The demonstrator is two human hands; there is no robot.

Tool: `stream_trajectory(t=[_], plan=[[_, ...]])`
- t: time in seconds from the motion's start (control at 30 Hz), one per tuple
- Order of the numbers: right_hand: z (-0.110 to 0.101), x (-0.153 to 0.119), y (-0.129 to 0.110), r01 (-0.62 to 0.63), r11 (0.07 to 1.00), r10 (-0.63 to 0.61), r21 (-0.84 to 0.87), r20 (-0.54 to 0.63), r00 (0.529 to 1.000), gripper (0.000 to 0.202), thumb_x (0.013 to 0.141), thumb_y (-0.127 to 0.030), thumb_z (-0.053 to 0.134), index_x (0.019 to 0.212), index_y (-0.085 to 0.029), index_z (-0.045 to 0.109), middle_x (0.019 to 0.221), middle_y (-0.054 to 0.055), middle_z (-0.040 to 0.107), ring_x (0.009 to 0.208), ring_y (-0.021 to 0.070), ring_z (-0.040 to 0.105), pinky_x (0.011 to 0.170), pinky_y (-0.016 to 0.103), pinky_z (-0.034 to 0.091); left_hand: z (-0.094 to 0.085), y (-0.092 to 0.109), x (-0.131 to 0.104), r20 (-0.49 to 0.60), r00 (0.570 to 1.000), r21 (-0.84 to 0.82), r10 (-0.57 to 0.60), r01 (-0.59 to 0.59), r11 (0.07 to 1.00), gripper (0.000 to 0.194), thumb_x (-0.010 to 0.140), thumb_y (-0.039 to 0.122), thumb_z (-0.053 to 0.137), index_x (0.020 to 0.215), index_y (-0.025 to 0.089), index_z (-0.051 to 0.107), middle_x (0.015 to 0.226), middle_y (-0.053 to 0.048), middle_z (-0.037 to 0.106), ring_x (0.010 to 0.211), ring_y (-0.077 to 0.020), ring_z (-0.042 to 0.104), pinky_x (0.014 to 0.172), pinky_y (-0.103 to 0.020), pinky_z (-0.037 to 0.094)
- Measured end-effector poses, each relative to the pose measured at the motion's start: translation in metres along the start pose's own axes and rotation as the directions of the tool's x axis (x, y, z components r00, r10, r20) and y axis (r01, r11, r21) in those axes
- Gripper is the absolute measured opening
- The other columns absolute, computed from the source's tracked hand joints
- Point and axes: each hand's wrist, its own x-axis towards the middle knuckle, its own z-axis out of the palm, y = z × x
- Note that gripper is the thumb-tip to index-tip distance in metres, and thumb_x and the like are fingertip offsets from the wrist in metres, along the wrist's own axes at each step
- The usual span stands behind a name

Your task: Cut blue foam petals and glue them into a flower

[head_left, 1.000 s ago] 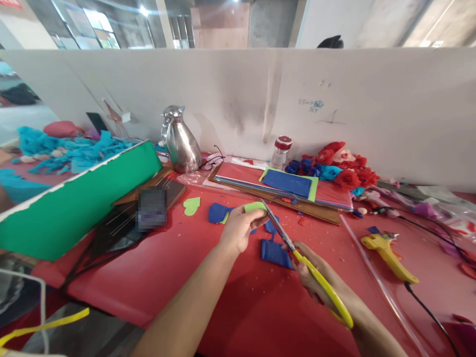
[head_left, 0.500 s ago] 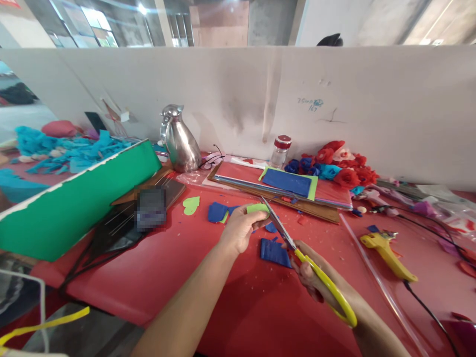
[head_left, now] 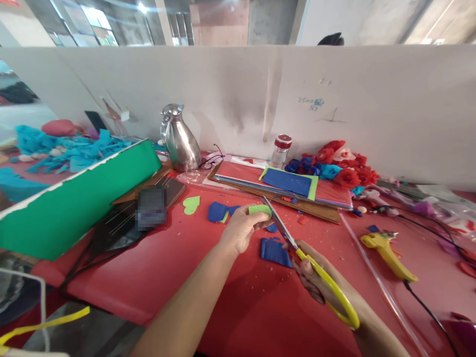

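Note:
Between the fingers of my left hand is a small piece of light-green paper. My right hand grips a pair of scissors by their yellow handles, with the blades pointing up and left at the right edge of the green piece. Below the blades, a dark-blue piece lies on the red table. More blue scraps rest left of my left hand, and farther left lies a light-green heart.
Behind my hands is a stack of coloured sheets. A steel jug and a glass jar stand near the partition. A yellow glue gun with its cord lies at right. A green board stands at left.
The scissors and the green paper have shifted very slightly to the right. Both hands keep their hold, and the things on the table stay where they were.

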Motion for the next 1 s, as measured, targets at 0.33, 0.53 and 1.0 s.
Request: stream_trajectory(t=[0.33,0.53,1.0], plan=[[-0.001,0.002,0.0,-0.033,0.999,0.031,0.037,0.033,0.999,0.059,0.075,-0.074,0.046,0.104,-0.022,0.047,0.056,-0.011,0.028,0.038,0.0031,0.018,0.032,0.015,0.019,-0.001,0.003,0.0,-0.031,0.999,-0.012,-0.025,0.025,1.0,0.014,0.053,0.013,0.076,0.063,0.012,0.066,0.066,-0.004,0.068,0.065,-0.0135,0.063,0.08,-0.033,0.051],[0.005,-0.001,-0.006,-0.018,0.998,0.02,0.062,-0.033,0.999,0.054,0.076,-0.072,0.048,0.098,-0.022,0.048,0.055,-0.011,0.027,0.038,0.0028,0.016,0.032,0.014,0.016,-0.001,0.005,0.0,-0.037,0.999,-0.006,-0.027,0.027,1.0,0.017,0.053,0.014,0.076,0.067,0.012,0.067,0.069,-0.004,0.069,0.067,-0.014,0.064,0.078,-0.031,0.05],[0.007,0.0,-0.009,-0.071,0.997,0.074,0.042,-0.076,0.994,0.056,0.073,-0.074,0.049,0.096,-0.023,0.046,0.055,-0.011,0.026,0.037,0.0027,0.015,0.029,0.013,0.017,-0.003,0.009,0.002,-0.05,0.999,-0.016,-0.01,0.009,1.0,0.012,0.056,0.011,0.073,0.066,0.011,0.066,0.066,-0.003,0.068,0.067,-0.0135,0.064,0.08,-0.03,0.05]])
